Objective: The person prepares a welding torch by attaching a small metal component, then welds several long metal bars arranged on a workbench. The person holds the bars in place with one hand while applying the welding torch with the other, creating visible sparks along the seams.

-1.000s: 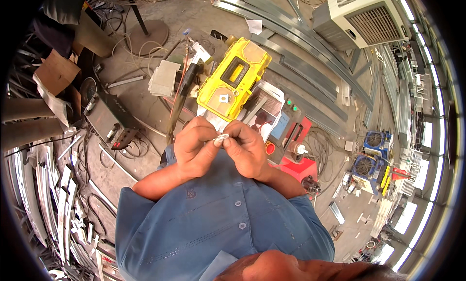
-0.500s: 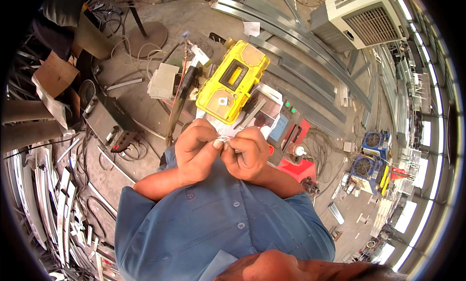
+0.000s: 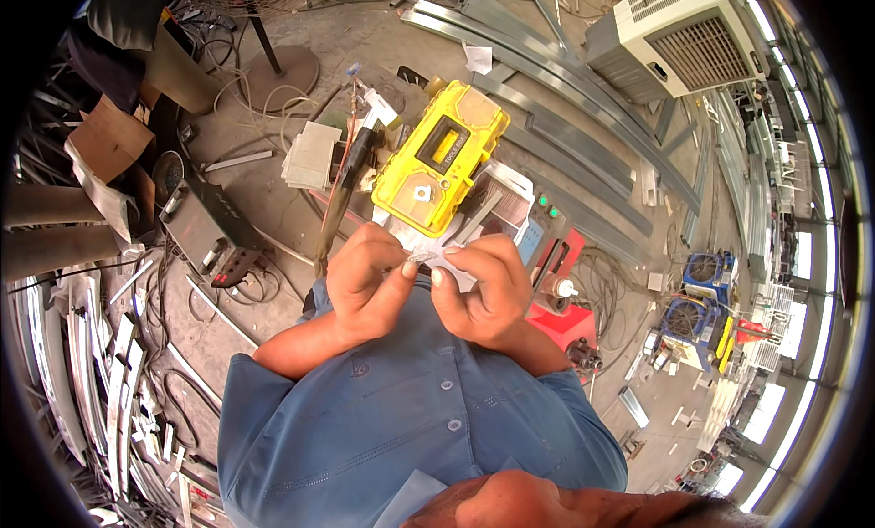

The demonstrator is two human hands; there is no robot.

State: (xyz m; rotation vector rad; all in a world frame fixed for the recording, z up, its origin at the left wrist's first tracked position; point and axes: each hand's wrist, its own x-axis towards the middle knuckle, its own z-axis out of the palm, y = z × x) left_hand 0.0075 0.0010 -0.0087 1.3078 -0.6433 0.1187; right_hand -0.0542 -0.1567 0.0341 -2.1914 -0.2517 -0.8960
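Small pale piece (image 3: 422, 256): it lies in front of my chest, at the fingertips of my left hand (image 3: 366, 280), and pokes out toward my right. Left thumb and forefinger look pinched together on its near end. My right hand (image 3: 488, 296) is just beside it on the other side; its thumb and forefinger stand apart, with a gap between them that faces the piece, and I see nothing held there. The left hand is therefore the nearer, being in contact; the right does not appear to touch.

Long axis: as far as I can make out, it runs roughly sideways, from the left fingers toward the right ones. Too small to be sure.

Appearance: whitish, thin, partly see-through or shiny, with an uneven outline. Kind and material: cannot tell.

Surroundings: white paper (image 3: 436, 240) shows below and beyond my fingertips. The yellow toolbox (image 3: 439, 174) is farther out, a little white part (image 3: 422, 194) resting on its lid. Red machine (image 3: 567, 324) to the right of my right hand.
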